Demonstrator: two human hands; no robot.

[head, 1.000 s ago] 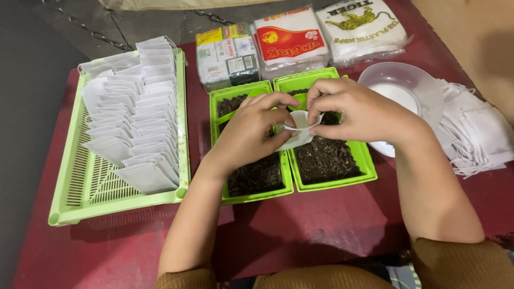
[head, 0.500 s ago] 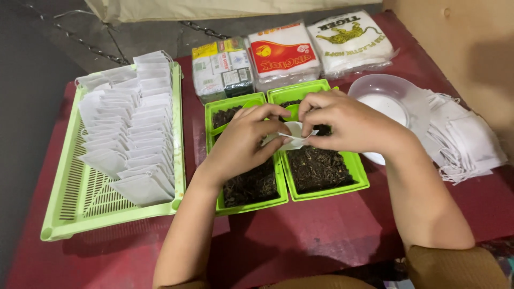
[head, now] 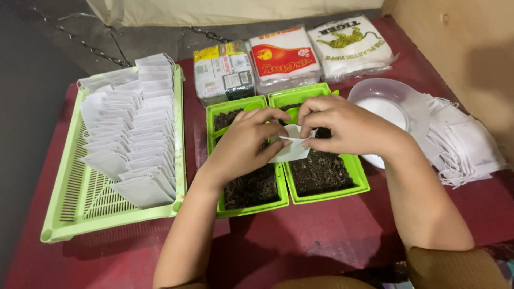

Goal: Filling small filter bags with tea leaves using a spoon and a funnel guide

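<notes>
A small home packing station, hand work rather than factory: a dark red table (head: 321, 241) against a bare wall carries green trays of loose dried leaves (head: 321, 171), a slotted tray of filled white sachets (head: 128, 144), stacked empty sachets (head: 466, 144) and sealed supply packets (head: 284, 56).

Three plastic-wrapped packages line the far edge of the red table (head: 332, 235): a clear bundle of small boxes with yellow labels (head: 222, 72), a white pack with a red-and-yellow label (head: 282, 58), and a white pack printed in green and yellow (head: 350, 45). All sit just behind two green trays (head: 326, 195).
</notes>
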